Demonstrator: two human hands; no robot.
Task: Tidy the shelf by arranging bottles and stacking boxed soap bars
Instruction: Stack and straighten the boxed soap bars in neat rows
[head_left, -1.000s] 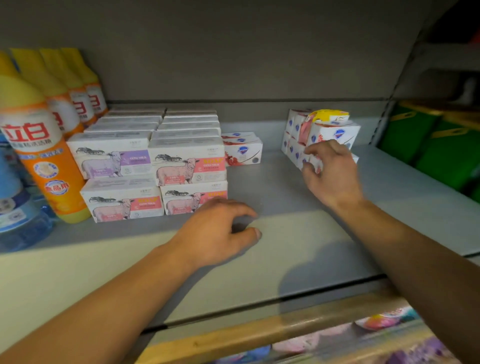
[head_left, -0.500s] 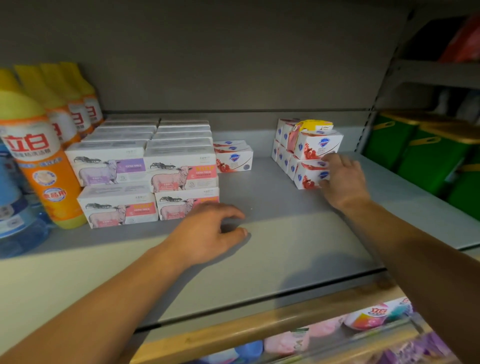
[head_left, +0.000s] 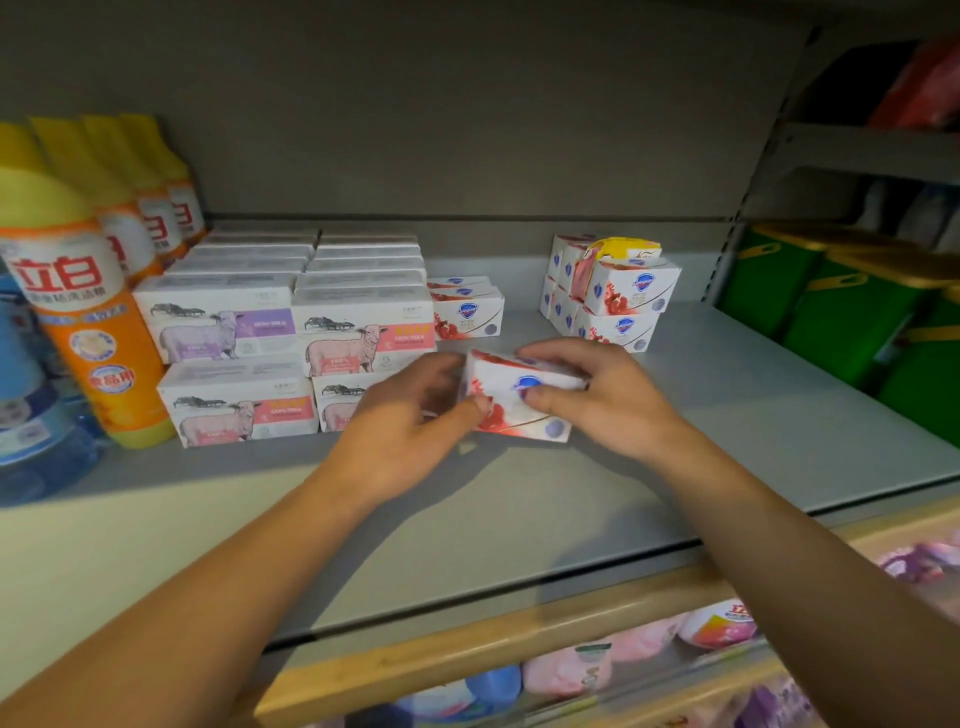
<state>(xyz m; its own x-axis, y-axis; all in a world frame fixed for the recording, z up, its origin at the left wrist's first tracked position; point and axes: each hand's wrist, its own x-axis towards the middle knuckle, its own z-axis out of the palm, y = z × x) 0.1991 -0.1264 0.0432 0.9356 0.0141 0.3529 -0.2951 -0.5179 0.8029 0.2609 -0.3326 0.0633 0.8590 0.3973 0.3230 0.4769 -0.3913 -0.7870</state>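
Both hands hold one white soap box (head_left: 519, 400) with a red pattern and a blue logo, just above the grey shelf (head_left: 727, 415). My left hand (head_left: 410, 431) grips its left end, my right hand (head_left: 608, 400) its right end and top. Behind them stand a short row of the same boxes (head_left: 467, 309) and, to the right, a two-high stack of them (head_left: 618, 306) with a yellow pack (head_left: 626, 250) on top. Sheep-printed soap boxes (head_left: 270, 332) are stacked two high at the left. Orange bottles with yellow caps (head_left: 78, 291) line the far left.
A blue bottle (head_left: 26, 415) stands at the left edge. Green containers (head_left: 852, 306) fill the neighbouring bay on the right. A wooden rail (head_left: 467, 660) runs below the shelf front, with pink and blue packs (head_left: 597, 670) underneath.
My right hand pulled one red-patterned box off the bottom front of the right stack and brought it left to the middle. My left hand lifted off the shelf and took its other end.
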